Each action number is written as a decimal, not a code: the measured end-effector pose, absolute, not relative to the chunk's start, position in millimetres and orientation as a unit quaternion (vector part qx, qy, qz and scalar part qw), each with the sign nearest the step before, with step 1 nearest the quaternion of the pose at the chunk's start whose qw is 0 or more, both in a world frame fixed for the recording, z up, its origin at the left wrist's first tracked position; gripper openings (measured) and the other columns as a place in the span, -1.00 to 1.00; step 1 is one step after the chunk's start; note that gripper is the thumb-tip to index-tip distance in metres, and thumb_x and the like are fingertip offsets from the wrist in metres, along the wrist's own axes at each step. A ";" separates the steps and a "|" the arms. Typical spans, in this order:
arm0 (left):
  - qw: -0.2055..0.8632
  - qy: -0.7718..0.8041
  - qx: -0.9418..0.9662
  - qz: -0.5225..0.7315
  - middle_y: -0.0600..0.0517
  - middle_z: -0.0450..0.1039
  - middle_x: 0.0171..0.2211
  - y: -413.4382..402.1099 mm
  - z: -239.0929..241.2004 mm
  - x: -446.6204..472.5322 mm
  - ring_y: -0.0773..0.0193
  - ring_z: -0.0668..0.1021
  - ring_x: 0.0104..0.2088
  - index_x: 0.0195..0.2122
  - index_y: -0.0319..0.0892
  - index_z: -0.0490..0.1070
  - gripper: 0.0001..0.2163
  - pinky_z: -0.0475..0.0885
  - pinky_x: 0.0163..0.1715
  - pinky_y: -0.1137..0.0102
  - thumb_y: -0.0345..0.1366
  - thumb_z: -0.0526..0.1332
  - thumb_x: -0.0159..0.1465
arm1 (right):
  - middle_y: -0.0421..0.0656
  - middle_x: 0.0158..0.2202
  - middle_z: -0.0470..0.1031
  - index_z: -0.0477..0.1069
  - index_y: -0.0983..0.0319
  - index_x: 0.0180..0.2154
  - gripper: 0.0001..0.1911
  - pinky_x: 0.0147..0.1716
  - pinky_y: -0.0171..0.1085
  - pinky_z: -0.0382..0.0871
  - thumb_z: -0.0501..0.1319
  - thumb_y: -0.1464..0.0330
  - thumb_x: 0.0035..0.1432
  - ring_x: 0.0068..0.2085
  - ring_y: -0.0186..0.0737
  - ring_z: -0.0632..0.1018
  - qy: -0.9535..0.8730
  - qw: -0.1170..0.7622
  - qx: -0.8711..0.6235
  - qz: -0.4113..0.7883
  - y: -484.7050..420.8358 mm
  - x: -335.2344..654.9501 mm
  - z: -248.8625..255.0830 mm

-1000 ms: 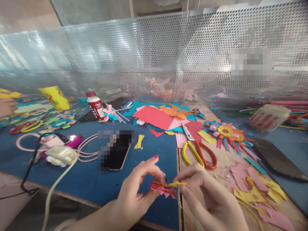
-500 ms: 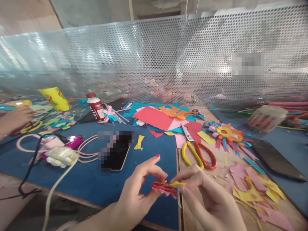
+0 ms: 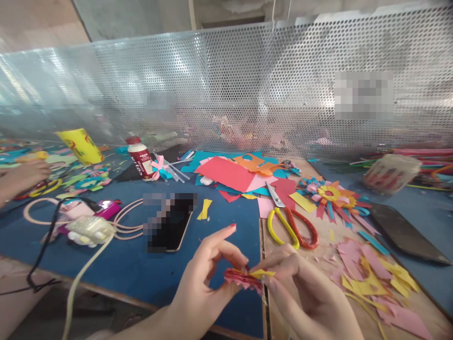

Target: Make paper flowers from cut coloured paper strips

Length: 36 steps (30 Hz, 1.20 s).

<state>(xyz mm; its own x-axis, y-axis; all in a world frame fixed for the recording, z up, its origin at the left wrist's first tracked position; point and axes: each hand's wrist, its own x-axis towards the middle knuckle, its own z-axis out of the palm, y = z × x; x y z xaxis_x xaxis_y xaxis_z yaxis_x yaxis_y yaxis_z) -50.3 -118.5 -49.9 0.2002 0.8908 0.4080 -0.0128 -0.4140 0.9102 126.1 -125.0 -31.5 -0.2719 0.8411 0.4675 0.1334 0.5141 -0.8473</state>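
Observation:
Between my two hands is a small red and pink paper flower [image 3: 240,278], its layers pinched by my left hand [image 3: 201,278] with thumb and fingertips. A yellow paper piece [image 3: 261,273] lies against its top edge, and the thumb and forefinger of my right hand [image 3: 304,288] are closed on it. Just beyond my right hand rest scissors [image 3: 293,226] with one yellow and one red handle, blades apart. A small yellow paper strip [image 3: 205,209] lies on the blue tabletop past my left hand.
Coloured paper sheets [image 3: 226,173] and finished paper flowers [image 3: 331,193] lie ahead. Paper scraps [image 3: 378,278] spread at right beside a dark phone [image 3: 410,233]. Another phone [image 3: 173,222], cables and a bottle [image 3: 139,158] are at left. A co-worker's hand [image 3: 30,174] shows far left.
The paper flower has tilted slightly between my fingers, showing more of its layers. The yellow piece has shifted a little to the right. The tabletop things look the same.

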 end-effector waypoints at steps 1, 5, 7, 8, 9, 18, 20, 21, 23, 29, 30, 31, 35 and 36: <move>0.436 0.347 0.641 0.528 0.00 0.40 -0.33 -119.1 -48.8 -49.8 0.29 0.49 -0.34 0.10 -0.06 0.10 -0.51 0.44 -0.34 0.42 -0.40 0.21 0.16 | -0.12 -0.35 0.48 0.29 0.19 -0.42 -0.92 -0.33 -0.25 0.41 0.09 0.43 0.12 -0.34 -0.26 0.49 -0.709 0.499 -0.345 0.361 -125.5 126.2 -31.4; 0.487 0.374 0.609 0.503 0.01 0.39 -0.35 -119.2 -43.2 -47.2 0.27 0.49 -0.33 0.10 -0.08 0.09 -0.49 0.43 -0.31 0.40 -0.36 0.24 0.14 | -0.12 -0.37 0.48 0.30 0.20 -0.43 -0.92 -0.33 -0.26 0.41 0.10 0.40 0.12 -0.33 -0.26 0.49 -0.691 0.499 -0.354 0.384 -126.2 126.8 -31.4; 0.510 0.383 0.595 0.489 0.03 0.39 -0.37 -117.7 -40.4 -45.7 0.27 0.49 -0.33 0.09 -0.09 0.09 -0.48 0.42 -0.32 0.39 -0.35 0.25 0.12 | -0.14 -0.38 0.47 0.31 0.20 -0.42 -0.93 -0.32 -0.27 0.41 0.12 0.37 0.11 -0.33 -0.26 0.49 -0.676 0.493 -0.366 0.408 -125.0 126.9 -32.4; 0.520 0.390 0.588 0.481 0.03 0.39 -0.37 -116.7 -39.3 -45.0 0.27 0.49 -0.34 0.09 -0.09 0.09 -0.48 0.42 -0.33 0.39 -0.34 0.25 0.12 | -0.14 -0.39 0.47 0.32 0.20 -0.41 -0.92 -0.32 -0.27 0.41 0.12 0.35 0.12 -0.33 -0.26 0.49 -0.663 0.488 -0.379 0.422 -123.9 126.8 -33.2; 0.529 0.398 0.582 0.472 0.04 0.39 -0.38 -115.5 -38.6 -44.4 0.27 0.49 -0.35 0.08 -0.09 0.10 -0.48 0.42 -0.35 0.39 -0.34 0.25 0.12 | -0.14 -0.39 0.47 0.32 0.21 -0.40 -0.90 -0.32 -0.27 0.40 0.12 0.32 0.12 -0.33 -0.26 0.49 -0.648 0.482 -0.396 0.437 -122.6 126.4 -34.4; 0.557 0.434 0.567 0.424 0.06 0.37 -0.42 -106.2 -35.2 -42.3 0.27 0.49 -0.39 0.09 -0.15 0.08 -0.47 0.40 -0.37 0.35 -0.39 0.22 0.10 | -0.17 -0.46 0.43 0.32 0.24 -0.24 -0.72 -0.42 -0.29 0.38 0.19 0.21 0.05 -0.42 -0.28 0.46 -0.559 0.491 -0.431 0.511 -110.0 121.0 -49.4; 0.541 0.438 0.578 0.424 0.07 0.38 -0.41 -106.7 -32.8 -42.5 0.26 0.49 -0.38 0.11 -0.14 0.06 -0.46 0.40 -0.34 0.33 -0.39 0.21 0.10 | -0.17 -0.46 0.43 0.31 0.24 -0.21 -0.69 -0.42 -0.27 0.38 0.22 0.22 0.02 -0.42 -0.27 0.46 -0.579 0.488 -0.436 0.487 -111.0 120.8 -50.1; 0.530 0.440 0.588 0.425 0.07 0.39 -0.41 -107.3 -31.7 -42.6 0.26 0.49 -0.37 0.11 -0.13 0.06 -0.45 0.40 -0.32 0.33 -0.40 0.21 0.10 | -0.17 -0.45 0.43 0.30 0.23 -0.20 -0.68 -0.40 -0.27 0.38 0.24 0.23 0.00 -0.41 -0.27 0.46 -0.593 0.487 -0.440 0.465 -112.1 121.0 -49.7; 0.496 0.440 0.615 0.427 0.07 0.40 -0.40 -109.4 -30.3 -43.1 0.26 0.49 -0.34 0.11 -0.11 0.06 -0.44 0.38 -0.25 0.31 -0.42 0.21 0.09 | -0.15 -0.37 0.44 0.31 0.21 -0.21 -0.69 -0.34 -0.25 0.38 0.26 0.26 -0.03 -0.34 -0.26 0.45 -0.624 0.488 -0.448 0.414 -115.0 121.9 -47.7; 0.378 0.381 0.707 0.461 0.06 0.43 -0.38 -117.4 -30.3 -46.5 0.26 0.49 -0.32 0.14 -0.09 0.06 -0.41 0.33 -0.11 0.26 -0.48 0.21 0.08 | -0.16 -0.35 0.45 0.34 0.17 -0.29 -0.87 -0.29 -0.28 0.40 0.20 0.39 0.03 -0.28 -0.25 0.47 -0.719 0.481 -0.376 0.332 -122.4 127.8 -32.8; 0.366 0.358 0.721 0.466 0.06 0.44 -0.38 -118.7 -30.2 -47.5 0.26 0.49 -0.34 0.14 -0.08 0.04 -0.40 0.35 -0.13 0.28 -0.48 0.21 0.09 | -0.16 -0.36 0.45 0.34 0.17 -0.29 -0.87 -0.30 -0.29 0.40 0.18 0.43 0.04 -0.29 -0.26 0.48 -0.737 0.482 -0.348 0.323 -123.2 129.0 -29.5; 0.356 0.335 0.735 0.471 0.06 0.44 -0.38 -120.0 -29.9 -48.7 0.27 0.49 -0.35 0.15 -0.07 0.03 -0.40 0.36 -0.16 0.29 -0.47 0.21 0.10 | -0.17 -0.36 0.45 0.34 0.16 -0.30 -0.86 -0.31 -0.29 0.41 0.17 0.46 0.04 -0.31 -0.27 0.48 -0.753 0.481 -0.323 0.313 -124.0 130.2 -26.4; 0.304 0.263 0.785 0.471 0.00 0.47 -0.34 -125.0 -24.6 -53.8 0.24 0.49 -0.37 0.18 -0.04 -0.02 -0.39 0.38 -0.19 0.26 -0.45 0.20 0.14 | -0.18 -0.38 0.45 0.33 0.12 -0.27 -0.78 -0.32 -0.25 0.39 0.19 0.51 0.02 -0.35 -0.25 0.48 -0.789 0.471 -0.270 0.288 -128.0 133.9 -19.3; 0.289 0.254 0.797 0.466 -0.01 0.48 -0.34 -126.0 -22.2 -54.8 0.23 0.49 -0.37 0.19 -0.03 -0.02 -0.38 0.38 -0.19 0.24 -0.46 0.20 0.13 | -0.18 -0.39 0.45 0.33 0.11 -0.27 -0.78 -0.33 -0.24 0.38 0.20 0.50 0.02 -0.36 -0.25 0.47 -0.794 0.468 -0.263 0.285 -129.2 134.7 -19.1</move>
<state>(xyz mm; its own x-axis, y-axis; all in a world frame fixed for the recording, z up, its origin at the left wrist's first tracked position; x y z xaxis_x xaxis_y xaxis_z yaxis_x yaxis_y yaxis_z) -54.8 -126.0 -22.2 0.4360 0.6736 0.5968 0.1349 -0.7046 0.6967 134.7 -129.2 -19.1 -0.4231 0.6845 0.5936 0.1496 0.6989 -0.6994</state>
